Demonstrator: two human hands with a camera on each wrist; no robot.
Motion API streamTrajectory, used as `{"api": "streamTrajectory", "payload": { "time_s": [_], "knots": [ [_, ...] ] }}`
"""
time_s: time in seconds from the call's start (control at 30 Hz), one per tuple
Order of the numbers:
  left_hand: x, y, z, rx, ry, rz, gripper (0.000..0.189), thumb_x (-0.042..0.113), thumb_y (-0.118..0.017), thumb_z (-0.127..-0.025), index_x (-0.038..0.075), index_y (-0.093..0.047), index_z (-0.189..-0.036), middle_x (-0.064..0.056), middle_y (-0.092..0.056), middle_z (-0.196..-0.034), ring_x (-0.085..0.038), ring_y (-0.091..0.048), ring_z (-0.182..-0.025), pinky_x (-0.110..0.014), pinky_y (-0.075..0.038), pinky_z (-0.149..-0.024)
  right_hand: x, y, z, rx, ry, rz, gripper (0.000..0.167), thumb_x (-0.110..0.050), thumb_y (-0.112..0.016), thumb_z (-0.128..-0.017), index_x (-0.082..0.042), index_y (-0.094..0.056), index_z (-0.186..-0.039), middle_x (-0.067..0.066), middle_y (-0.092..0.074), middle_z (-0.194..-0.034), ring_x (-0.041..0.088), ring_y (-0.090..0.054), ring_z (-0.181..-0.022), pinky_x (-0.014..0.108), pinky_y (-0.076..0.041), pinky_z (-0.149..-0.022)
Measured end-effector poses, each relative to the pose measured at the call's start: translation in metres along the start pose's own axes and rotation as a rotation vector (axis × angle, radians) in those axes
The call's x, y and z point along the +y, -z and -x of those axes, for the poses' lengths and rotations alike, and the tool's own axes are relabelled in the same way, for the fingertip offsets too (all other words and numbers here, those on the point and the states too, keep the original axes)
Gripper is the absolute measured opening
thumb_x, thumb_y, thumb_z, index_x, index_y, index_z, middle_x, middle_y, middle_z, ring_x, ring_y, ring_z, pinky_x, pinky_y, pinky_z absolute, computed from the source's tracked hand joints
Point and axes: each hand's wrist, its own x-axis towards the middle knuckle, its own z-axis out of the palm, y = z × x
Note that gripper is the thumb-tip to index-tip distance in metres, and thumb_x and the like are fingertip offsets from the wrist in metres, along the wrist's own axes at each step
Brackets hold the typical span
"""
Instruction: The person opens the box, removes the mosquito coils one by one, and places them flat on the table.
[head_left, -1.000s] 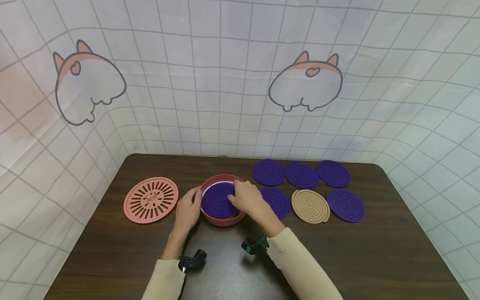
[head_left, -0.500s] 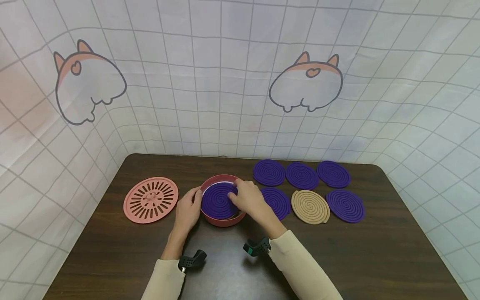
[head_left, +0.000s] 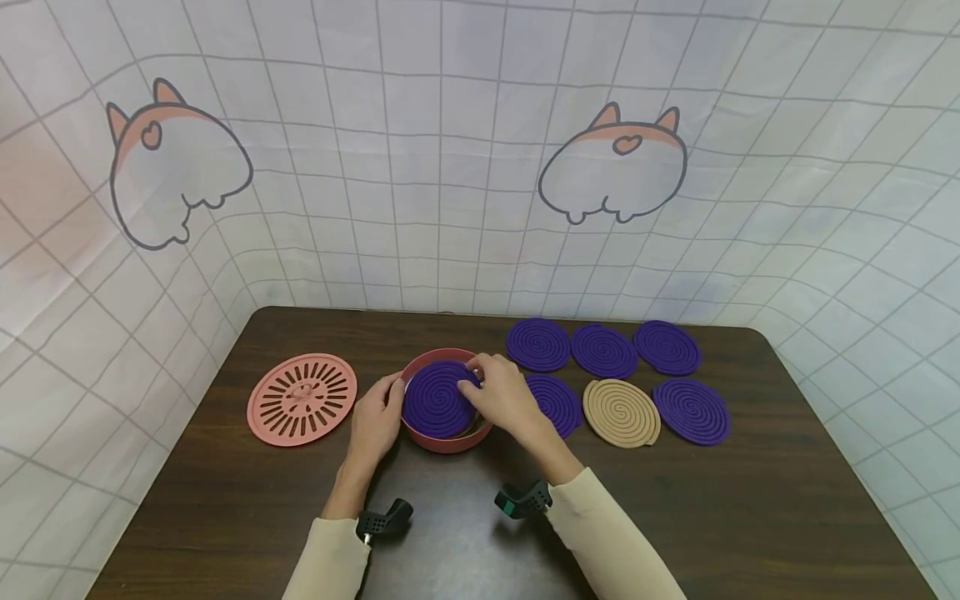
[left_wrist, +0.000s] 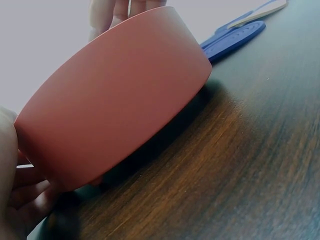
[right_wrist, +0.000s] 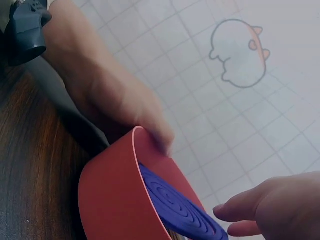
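Note:
A purple mosquito coil lies tilted inside a round red mosquito coil case, its right side raised. My right hand pinches the coil's right edge, thumb on the upper face and fingers over the far right side. In the right wrist view the coil slants out past the rim. My left hand grips the case's left wall, thumb at the rim. The left wrist view has the case's outer wall in front, with fingers of the left hand under its near end.
A pink slotted lid lies left of the case. To the right are several more purple mosquito coils in two rows and one tan coil. The dark wooden table is backed by a grid-patterned cloth.
My right hand has shifted slightly right and its wrist has moved outward. The coil's right edge now shows more beside the thumb. My left hand has stayed on the case.

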Motion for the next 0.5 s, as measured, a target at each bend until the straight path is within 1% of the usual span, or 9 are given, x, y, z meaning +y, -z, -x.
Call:
{"api": "streamTrajectory", "payload": {
  "time_s": [0.17, 0.27, 0.4, 0.5],
  "knots": [
    [0.0004, 0.0003, -0.0003, 0.003, -0.001, 0.001, 0.041, 0.035, -0.046, -0.105, 0.013, -0.066, -0.132, -0.01, -0.066, -0.136, -0.03, -0.059, -0.129, -0.049, -0.045, -0.11, 0.0049, 0.0006, 0.0006, 0.003, 0.011, -0.109, 0.032, -0.023, -0.069, -0.094, -0.006, -0.068, -0.121, 0.009, -0.064, -0.101, 0.02, -0.058, -0.089, 0.033, -0.052, -0.075],
    [-0.0001, 0.0002, -0.0004, 0.004, 0.001, -0.001, 0.04, 0.035, -0.046, -0.105, 0.012, -0.066, -0.132, -0.01, -0.066, -0.135, -0.03, -0.059, -0.129, -0.048, -0.045, -0.11, 0.007, 0.0007, 0.0009, 0.009, 0.007, -0.175, 0.031, -0.022, -0.071, -0.093, -0.007, -0.068, -0.12, 0.009, -0.066, -0.101, 0.016, -0.059, -0.084, 0.03, -0.051, -0.072],
    [-0.0008, -0.0003, -0.0005, 0.003, 0.007, -0.004, 0.04, 0.035, -0.046, -0.105, 0.012, -0.065, -0.133, -0.01, -0.065, -0.136, -0.03, -0.059, -0.129, -0.048, -0.044, -0.111, 0.0086, 0.0001, 0.0012, -0.007, 0.008, -0.254, 0.031, -0.02, -0.071, -0.093, -0.008, -0.067, -0.121, 0.012, -0.069, -0.105, 0.011, -0.064, -0.07, 0.026, -0.053, -0.063],
    [-0.001, -0.0008, -0.0009, 0.0, 0.007, -0.007, 0.041, 0.036, -0.045, -0.106, 0.012, -0.065, -0.133, -0.01, -0.065, -0.136, -0.03, -0.059, -0.129, -0.048, -0.044, -0.111, 0.0093, -0.0013, 0.0014, -0.032, 0.019, -0.278, 0.028, -0.019, -0.07, -0.094, -0.008, -0.068, -0.12, 0.013, -0.072, -0.099, 0.013, -0.066, -0.06, 0.025, -0.052, -0.056]
  ]
}}
